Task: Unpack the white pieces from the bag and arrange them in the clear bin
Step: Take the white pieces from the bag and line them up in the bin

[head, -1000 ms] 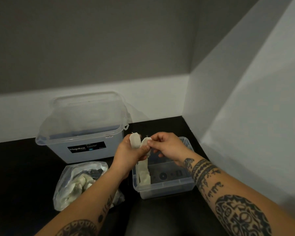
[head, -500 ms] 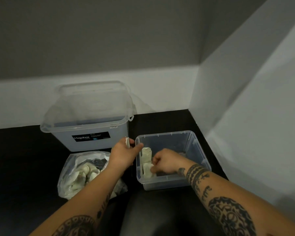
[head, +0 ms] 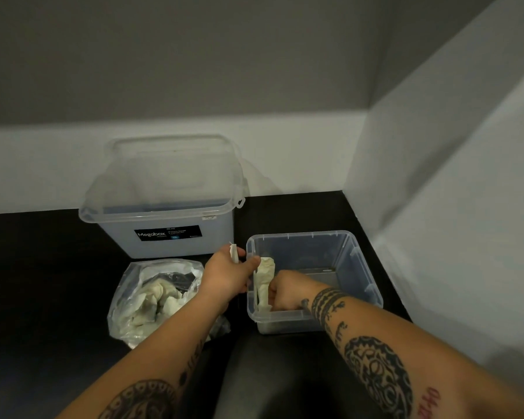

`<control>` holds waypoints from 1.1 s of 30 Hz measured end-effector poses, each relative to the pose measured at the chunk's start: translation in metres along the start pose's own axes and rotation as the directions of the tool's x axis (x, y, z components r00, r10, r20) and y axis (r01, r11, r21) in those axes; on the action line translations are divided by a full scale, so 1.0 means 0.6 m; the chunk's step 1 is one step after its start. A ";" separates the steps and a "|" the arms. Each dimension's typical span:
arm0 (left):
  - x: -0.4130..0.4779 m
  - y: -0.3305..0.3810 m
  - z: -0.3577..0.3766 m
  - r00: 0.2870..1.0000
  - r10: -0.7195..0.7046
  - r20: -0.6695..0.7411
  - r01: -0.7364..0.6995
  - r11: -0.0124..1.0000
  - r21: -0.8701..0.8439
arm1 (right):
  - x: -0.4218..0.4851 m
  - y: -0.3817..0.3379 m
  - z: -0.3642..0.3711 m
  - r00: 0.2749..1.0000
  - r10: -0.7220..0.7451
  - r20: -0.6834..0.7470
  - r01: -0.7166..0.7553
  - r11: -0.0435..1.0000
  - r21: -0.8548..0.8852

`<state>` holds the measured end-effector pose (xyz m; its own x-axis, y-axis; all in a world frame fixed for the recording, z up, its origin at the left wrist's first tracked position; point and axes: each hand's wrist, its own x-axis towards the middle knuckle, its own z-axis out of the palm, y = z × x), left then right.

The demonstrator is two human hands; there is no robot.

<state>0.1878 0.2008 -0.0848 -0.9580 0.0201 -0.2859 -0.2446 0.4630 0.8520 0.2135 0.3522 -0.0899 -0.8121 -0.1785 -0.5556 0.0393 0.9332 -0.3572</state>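
Note:
A small clear bin (head: 357, 255) sits on the black surface at right of centre. Inside it, white folded pieces (head: 264, 279) stand upright against its left wall. My right hand (head: 286, 293) is down in the bin with fingers curled against those pieces. My left hand (head: 227, 275) hovers at the bin's left rim and pinches a thin white piece (head: 233, 253); its thumb touches the top of the upright pieces. A clear plastic bag (head: 152, 300) with several crumpled white pieces lies left of the bin.
A larger clear lidded box (head: 164, 213) with a black Megabox label stands behind the bag. Grey and white walls (head: 436, 207) close in at the back and right. A dark lap or seat (head: 270, 373) fills the near foreground.
Both hands dropped from above the bin. My right hand carried its white piece down into the bin beside the standing ones, while my left hand kept its own piece at the rim.

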 end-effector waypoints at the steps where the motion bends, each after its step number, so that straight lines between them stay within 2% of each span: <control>1: -0.001 0.000 0.001 1.000 0.003 0.000 -0.003 1.000 -0.005 | 0.006 0.000 0.004 1.000 0.003 0.003 -0.003 1.000 -0.024; 7: -0.001 0.002 0.002 1.000 0.006 -0.002 -0.006 1.000 -0.016 | 0.057 -0.001 0.025 0.993 0.096 0.065 -0.081 0.976 -0.200; 12: -0.005 0.003 0.000 1.000 -0.002 -0.004 0.002 1.000 -0.028 | 0.061 -0.008 0.020 0.990 0.091 0.108 -0.061 0.965 -0.254; 17: -0.001 0.003 -0.001 1.000 -0.030 -0.001 0.030 0.999 -0.019 | 0.059 -0.004 0.023 0.997 0.061 0.055 -0.046 0.969 -0.243; 22: -0.002 0.008 -0.009 0.999 -0.054 -0.002 0.054 0.998 0.017 | 0.022 0.006 -0.006 1.000 0.016 -0.013 -0.016 0.998 -0.055; 25: 0.002 0.017 -0.019 0.998 -0.039 -0.046 0.037 0.998 -0.044 | -0.011 0.021 -0.056 0.998 0.027 -0.053 -0.017 0.984 0.175; 27: 0.003 0.032 -0.025 0.998 -0.013 -0.056 0.004 0.988 -0.155 | -0.036 0.028 -0.091 0.985 0.020 -0.170 0.036 0.947 0.321; 30: -0.005 0.062 -0.024 0.997 0.073 0.030 -0.060 0.949 -0.309 | -0.070 0.028 -0.127 0.931 0.051 -0.362 0.164 0.826 0.539; 33: -0.015 0.095 -0.011 0.982 0.163 0.100 -0.122 0.936 -0.330 | -0.094 0.018 -0.138 0.891 0.012 -0.455 0.297 0.741 0.602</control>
<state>0.1817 0.2213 -0.0307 -0.9654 0.1837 -0.1852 -0.1613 0.1379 0.9772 0.2116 0.3983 -0.0005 -0.9875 -0.0062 -0.1576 0.1379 0.4513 -0.8817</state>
